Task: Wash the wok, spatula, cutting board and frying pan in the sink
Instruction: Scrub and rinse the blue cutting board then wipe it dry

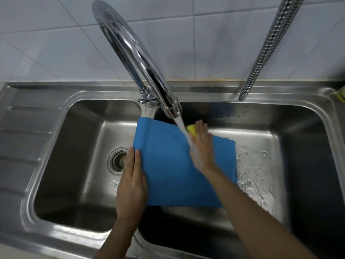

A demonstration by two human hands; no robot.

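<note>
A blue cutting board [168,165] lies tilted over the divider of the steel double sink [78,98]. My left hand [131,182] holds its left edge, fingers straight along the rim and the thumb hidden underneath. My right hand [202,146] presses a yellow sponge [191,129] on the board's far edge with flat fingers. Water from the chrome faucet [141,58] runs over that hand and onto the board. Wok, spatula and frying pan are out of view.
The left basin has a round drain strainer [117,159] beside my left hand. Soapy water pools in the right basin [257,165]. A ribbed metal hose [265,47] hangs at the back right. The grooved drainboard [22,139] lies on the left.
</note>
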